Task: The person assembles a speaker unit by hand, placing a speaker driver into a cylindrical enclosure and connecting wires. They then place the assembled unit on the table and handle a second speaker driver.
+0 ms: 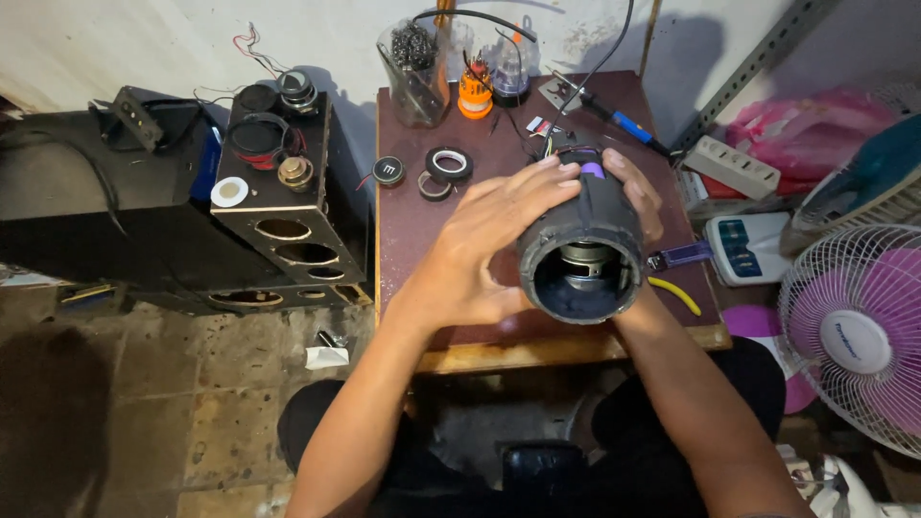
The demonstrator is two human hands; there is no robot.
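Head view shows your left hand [489,245] and right hand [635,192] wrapped around a black cylindrical speaker housing [583,245], held over the front edge of the brown table [413,221], open end facing you. Both hands grip its sides. Tape rolls [448,165] lie toward the back edge, and a soldering iron [614,120] lies near the back right corner.

Light: dim indoor, coming from the upper front onto the wall [144,38] and bench [413,221].
Shadows: hard dark ones on the wall behind the jars [417,72]; floor [125,403] at lower left is murky.
Glare: none strong; fan [854,336] pale.
Sharpness: centre crisp.
Edges: wide-angle bending, corners soft.
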